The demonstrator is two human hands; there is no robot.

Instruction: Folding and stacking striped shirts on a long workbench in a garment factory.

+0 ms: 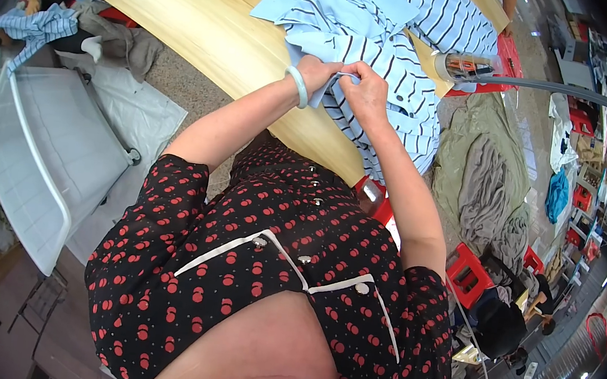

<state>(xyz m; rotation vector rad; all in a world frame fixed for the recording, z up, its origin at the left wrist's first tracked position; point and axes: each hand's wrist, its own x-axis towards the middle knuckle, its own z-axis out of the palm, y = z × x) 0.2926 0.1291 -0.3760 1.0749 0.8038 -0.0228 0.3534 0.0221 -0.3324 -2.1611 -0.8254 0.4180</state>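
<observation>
A light blue shirt with dark stripes (357, 50) lies in loose folds on the pale wooden table (209, 29), partly hanging over its near edge. My left hand (315, 72), with a pale bangle on the wrist, is closed in a pinch on the shirt's edge. Right beside it, my right hand (365, 93) pinches the same edge, thumb and fingertips pressed together. The two hands nearly touch. A dark button shows on the cloth to the right of my right hand. What exactly lies between the fingertips is too small to make out.
A clear container of small tools (467, 67) stands at the table's right end, by a red plastic stool (510, 57). A white wheeled bin (34, 159) is at the left. Behind it a person handles striped cloth (45, 24). Grey cloth heaps (486, 180) lie at right.
</observation>
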